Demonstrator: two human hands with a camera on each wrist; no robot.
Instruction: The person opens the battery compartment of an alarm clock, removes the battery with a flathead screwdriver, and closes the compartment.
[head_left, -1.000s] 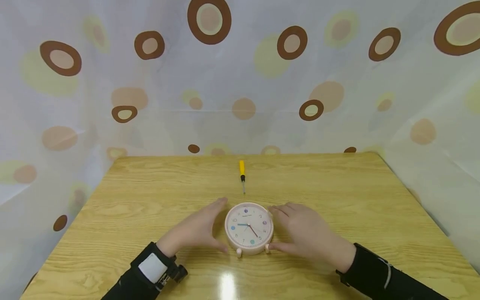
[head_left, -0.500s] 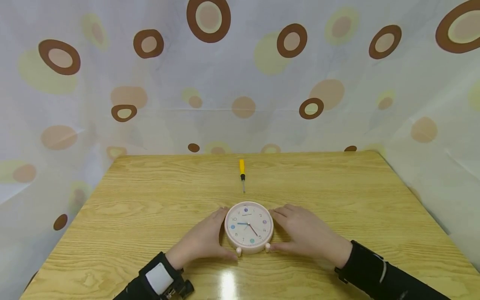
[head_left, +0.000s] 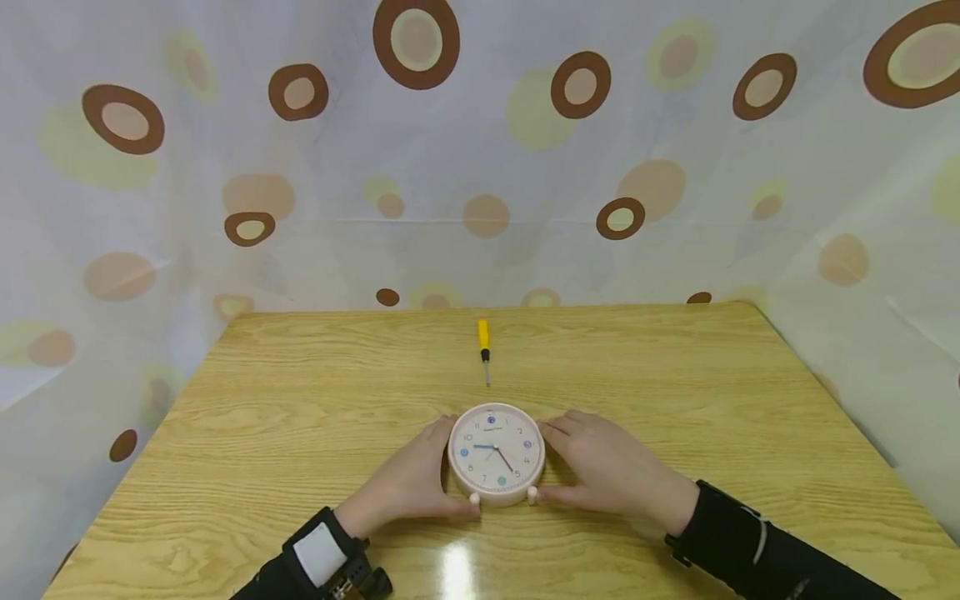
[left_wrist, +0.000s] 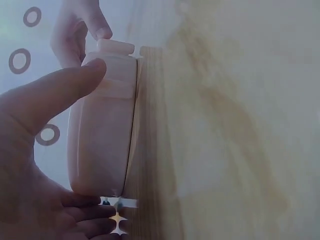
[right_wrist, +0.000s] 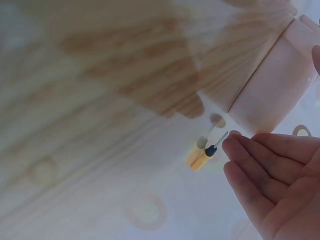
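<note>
A round pale pink alarm clock [head_left: 497, 454] lies on its back on the wooden table, dial up, its two small feet towards the person. My left hand [head_left: 412, 475] grips its left side, thumb down by the left foot and fingers round the upper edge. In the left wrist view that thumb lies against the side wall of the clock [left_wrist: 102, 140]. From the right, my right hand [head_left: 607, 462] holds the opposite side, its thumb at the right foot and fingertips at the upper right rim. The right wrist view shows the right fingers [right_wrist: 265, 165] extended along the clock's edge.
Behind the clock lies a screwdriver [head_left: 483, 342] with a yellow and black handle, its tip pointing at the clock. The wooden table [head_left: 300, 375] ends at a white curtain [head_left: 450, 150] with brown and beige dots, which also hangs along both sides.
My left hand has moved right and closed in on the clock's left side, its thumb now by the left foot. The right hand has stayed at the right side; clock and screwdriver keep their places.
</note>
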